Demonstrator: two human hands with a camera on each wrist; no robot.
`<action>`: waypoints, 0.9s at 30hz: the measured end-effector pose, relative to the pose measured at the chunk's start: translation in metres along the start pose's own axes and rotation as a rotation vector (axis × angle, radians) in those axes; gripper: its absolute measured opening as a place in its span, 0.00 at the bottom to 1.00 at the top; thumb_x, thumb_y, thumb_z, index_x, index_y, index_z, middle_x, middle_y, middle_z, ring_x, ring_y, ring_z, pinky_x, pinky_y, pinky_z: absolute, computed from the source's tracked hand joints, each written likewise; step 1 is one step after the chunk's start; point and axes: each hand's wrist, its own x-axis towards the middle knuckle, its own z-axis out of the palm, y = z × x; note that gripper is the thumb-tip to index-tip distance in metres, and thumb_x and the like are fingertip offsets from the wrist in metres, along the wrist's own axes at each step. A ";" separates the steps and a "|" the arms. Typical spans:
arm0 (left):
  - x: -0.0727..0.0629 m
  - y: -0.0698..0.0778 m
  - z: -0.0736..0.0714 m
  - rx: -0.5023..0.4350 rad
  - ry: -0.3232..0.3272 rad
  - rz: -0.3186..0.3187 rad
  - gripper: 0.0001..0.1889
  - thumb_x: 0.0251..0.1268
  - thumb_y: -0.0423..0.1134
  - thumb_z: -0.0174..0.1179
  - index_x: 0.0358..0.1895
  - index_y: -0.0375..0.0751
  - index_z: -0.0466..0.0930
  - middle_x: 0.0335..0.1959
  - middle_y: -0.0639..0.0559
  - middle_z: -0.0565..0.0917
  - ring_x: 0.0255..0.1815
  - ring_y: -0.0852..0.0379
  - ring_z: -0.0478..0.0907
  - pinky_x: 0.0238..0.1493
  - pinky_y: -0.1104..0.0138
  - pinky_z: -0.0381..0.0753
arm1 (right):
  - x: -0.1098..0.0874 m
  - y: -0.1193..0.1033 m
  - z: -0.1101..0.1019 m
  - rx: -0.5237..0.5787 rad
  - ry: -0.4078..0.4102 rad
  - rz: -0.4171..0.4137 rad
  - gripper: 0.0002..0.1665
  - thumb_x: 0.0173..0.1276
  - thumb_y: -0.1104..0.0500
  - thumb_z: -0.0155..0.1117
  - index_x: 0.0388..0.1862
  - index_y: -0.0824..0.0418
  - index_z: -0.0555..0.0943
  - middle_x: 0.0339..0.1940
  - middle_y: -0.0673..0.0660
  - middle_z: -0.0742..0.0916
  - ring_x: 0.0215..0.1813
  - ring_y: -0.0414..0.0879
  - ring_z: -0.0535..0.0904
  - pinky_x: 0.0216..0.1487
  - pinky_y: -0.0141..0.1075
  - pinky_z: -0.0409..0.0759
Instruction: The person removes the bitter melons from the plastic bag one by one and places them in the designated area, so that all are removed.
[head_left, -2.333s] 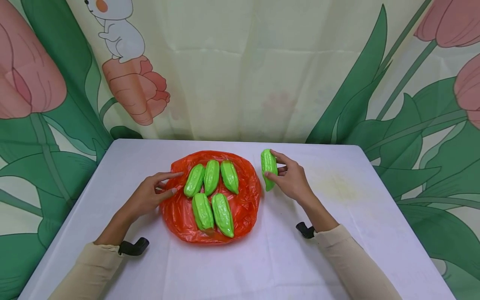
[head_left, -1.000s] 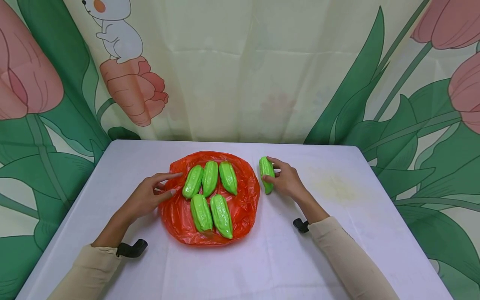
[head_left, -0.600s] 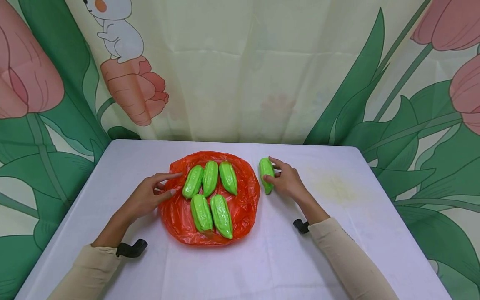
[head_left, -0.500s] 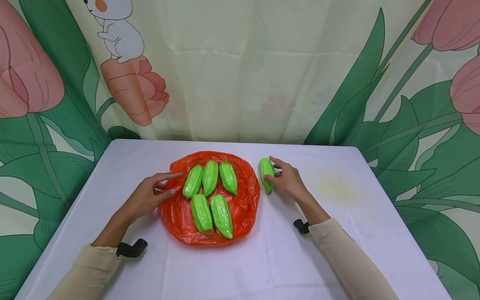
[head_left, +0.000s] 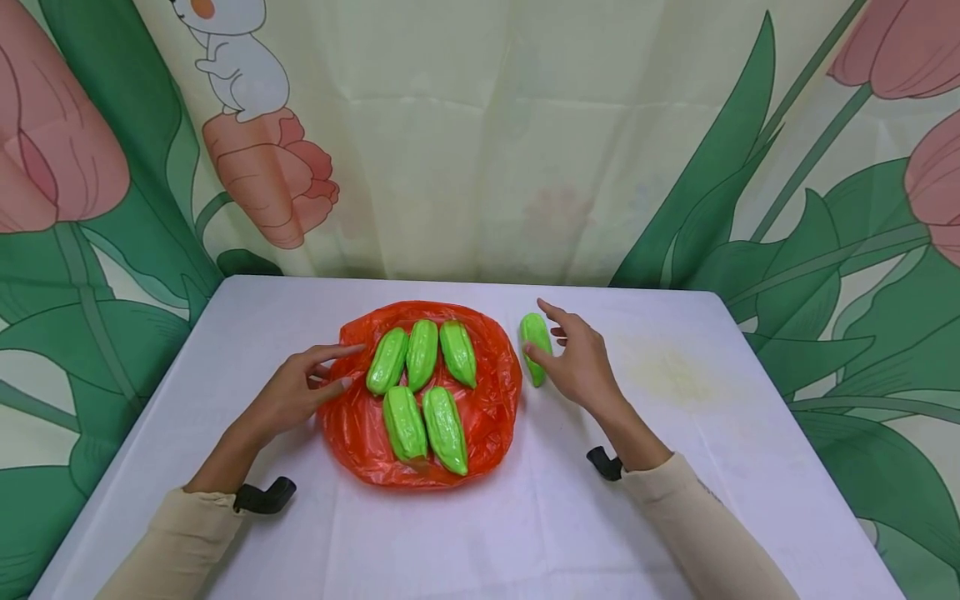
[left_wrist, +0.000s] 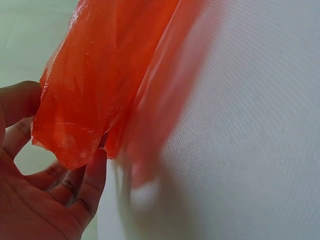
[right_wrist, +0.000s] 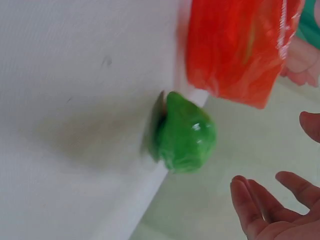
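A round, spread-mouthed red plastic bag point(head_left: 491, 417) sits on the table with several glossy, ridged green gourds inside. My left hand point(head_left: 300, 387) is at its left side, index fingertip over the rim; the left wrist view shows the fingers point(left_wrist: 92, 185) lightly touching the red plastic point(left_wrist: 85, 100). Just right of the bag, a single green gourd point(head_left: 534, 329) lies on the cloth, pointed end toward me. Beside it my right hand point(head_left: 585, 362) has thumb and fingers spread apart. In the right wrist view, a gap shows between that gourd point(right_wrist: 187, 137) and the fingers point(right_wrist: 245, 205).
A white cloth point(head_left: 435, 550) covers the table, with a faint yellowish stain point(head_left: 671, 375) on the right. A printed curtain point(head_left: 480, 167) hangs close behind the far edge. Each wrist bears a black camera mount point(head_left: 266, 496).
My right hand has lowered the gourd onto the table right of the bag and let go, fingers spreading and lifting off. My left hand stays at the bag's rim.
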 end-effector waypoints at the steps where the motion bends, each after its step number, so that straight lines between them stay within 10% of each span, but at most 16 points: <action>1: 0.000 0.000 0.000 0.000 0.000 -0.001 0.29 0.75 0.37 0.66 0.77 0.50 0.74 0.76 0.34 0.74 0.60 0.36 0.81 0.51 0.52 0.90 | -0.003 -0.003 0.000 0.008 0.004 -0.014 0.45 0.71 0.52 0.75 0.84 0.45 0.67 0.76 0.62 0.78 0.69 0.62 0.81 0.66 0.57 0.84; 27: -0.001 0.003 -0.001 -0.001 0.001 0.017 0.28 0.75 0.37 0.66 0.76 0.49 0.75 0.74 0.35 0.76 0.58 0.39 0.82 0.50 0.61 0.84 | -0.060 -0.055 0.035 0.144 -0.166 -0.225 0.47 0.65 0.52 0.81 0.82 0.49 0.70 0.74 0.54 0.81 0.75 0.53 0.76 0.68 0.54 0.83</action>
